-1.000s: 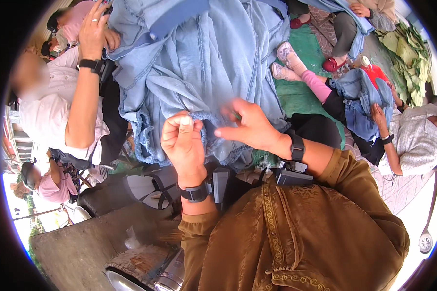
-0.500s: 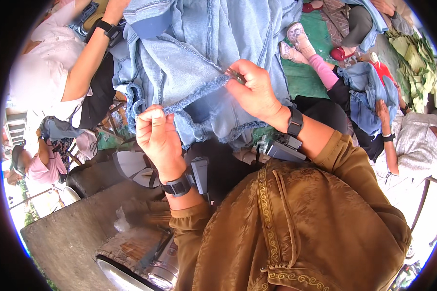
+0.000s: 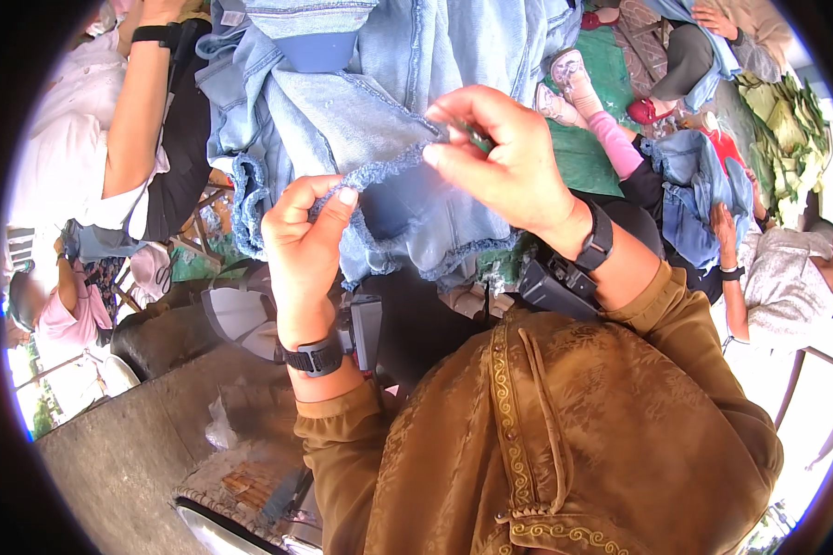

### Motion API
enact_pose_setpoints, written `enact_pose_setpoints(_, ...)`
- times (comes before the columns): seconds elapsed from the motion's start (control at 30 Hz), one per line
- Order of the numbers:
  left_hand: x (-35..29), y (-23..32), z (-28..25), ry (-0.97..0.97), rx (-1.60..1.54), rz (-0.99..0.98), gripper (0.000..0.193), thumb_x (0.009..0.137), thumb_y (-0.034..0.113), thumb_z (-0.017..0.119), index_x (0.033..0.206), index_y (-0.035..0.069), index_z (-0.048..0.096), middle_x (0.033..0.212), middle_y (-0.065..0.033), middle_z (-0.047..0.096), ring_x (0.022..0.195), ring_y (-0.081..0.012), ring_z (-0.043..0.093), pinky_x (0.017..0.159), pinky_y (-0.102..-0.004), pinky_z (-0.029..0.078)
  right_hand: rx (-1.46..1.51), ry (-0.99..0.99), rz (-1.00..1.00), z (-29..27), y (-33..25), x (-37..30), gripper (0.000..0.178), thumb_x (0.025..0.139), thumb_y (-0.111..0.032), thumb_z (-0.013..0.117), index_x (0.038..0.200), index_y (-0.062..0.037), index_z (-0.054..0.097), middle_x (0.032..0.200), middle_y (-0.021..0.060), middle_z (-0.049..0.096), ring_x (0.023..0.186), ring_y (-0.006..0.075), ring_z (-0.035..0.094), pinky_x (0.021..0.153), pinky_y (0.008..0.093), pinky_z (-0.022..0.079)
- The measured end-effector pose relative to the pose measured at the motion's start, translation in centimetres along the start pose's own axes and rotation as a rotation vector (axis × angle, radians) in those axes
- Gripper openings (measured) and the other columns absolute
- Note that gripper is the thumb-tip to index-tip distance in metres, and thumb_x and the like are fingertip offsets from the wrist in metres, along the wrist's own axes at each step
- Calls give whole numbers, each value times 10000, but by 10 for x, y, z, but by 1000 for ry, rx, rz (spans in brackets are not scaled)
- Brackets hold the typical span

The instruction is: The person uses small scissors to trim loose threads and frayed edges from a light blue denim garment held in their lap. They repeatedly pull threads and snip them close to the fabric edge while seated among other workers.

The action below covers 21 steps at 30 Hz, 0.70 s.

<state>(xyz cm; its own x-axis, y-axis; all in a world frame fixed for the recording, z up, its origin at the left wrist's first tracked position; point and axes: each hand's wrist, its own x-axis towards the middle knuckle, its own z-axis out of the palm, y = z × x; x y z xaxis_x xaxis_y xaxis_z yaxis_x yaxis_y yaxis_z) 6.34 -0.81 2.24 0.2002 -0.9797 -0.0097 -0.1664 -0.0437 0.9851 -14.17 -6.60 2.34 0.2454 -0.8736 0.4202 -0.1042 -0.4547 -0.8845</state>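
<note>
A light blue denim garment (image 3: 472,55) hangs in folds before me, frayed seam edges showing. My left hand (image 3: 310,227) is closed on its fuzzy hem, thumb and fingers pinching the edge. Opposite it, my right hand (image 3: 509,157) is closed around a small metal tool (image 3: 479,139), mostly hidden by the fingers, its exact kind unclear. The right fingertips are at the other end of the same frayed edge (image 3: 389,169), which stretches between both hands.
Left of me, a person in white (image 3: 74,166) works close by. At right, another person holds blue denim (image 3: 699,190). A grey slab (image 3: 111,462) lies at lower left with a clear plastic scrap (image 3: 220,425) on it. Pale green scraps (image 3: 787,139) are heaped far right.
My left hand has shifted up a little and its thumb now lies along the hem. My right hand has turned and moved slightly right, its fingers more bent around the metal tool.
</note>
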Motion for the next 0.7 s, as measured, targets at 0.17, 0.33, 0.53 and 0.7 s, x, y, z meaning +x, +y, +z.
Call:
enact_pose_setpoints(0.17, 12, -1, 4, -142, -157, 5, 88, 824, 5, 644, 912, 0, 646, 740, 11, 587, 646, -50, 478, 600, -198, 389, -77, -165, -260, 20, -9, 11, 265, 664, -6, 684, 920, -32, 622, 755, 58, 538, 655, 200, 550, 590, 304, 452)
enact_pose_setpoints(0.33, 16, -1, 13, -164, -30, 76, 90, 816, -30, 634, 904, -12, 644, 800, -1, 585, 735, -76, 508, 697, -214, 407, -116, -196, -151, 27, 17, 17, 126, 735, -47, 668, 835, -13, 599, 723, 57, 544, 645, 171, 541, 594, 290, 445)
enact_pose_setpoints(0.53, 17, -7, 11, -169, -159, -50, 95, 815, -20, 645, 908, 1, 646, 784, 21, 572, 732, -62, 495, 690, -204, 395, 152, -108, 196, 18, 29, 12, 132, 847, -127, 639, 782, -32, 575, 677, -42, 515, 623, 33, 439, 542, 221, 390)
enact_pose_setpoints(0.7, 15, -15, 5, -147, -283, -97, 118, 826, 13, 651, 944, 22, 648, 744, 52, 545, 643, -26, 439, 594, -174, 353, 36, 182, 241, -30, 45, 14, 121, 847, -110, 657, 776, -48, 580, 660, -75, 508, 573, 3, 422, 513, 180, 349)
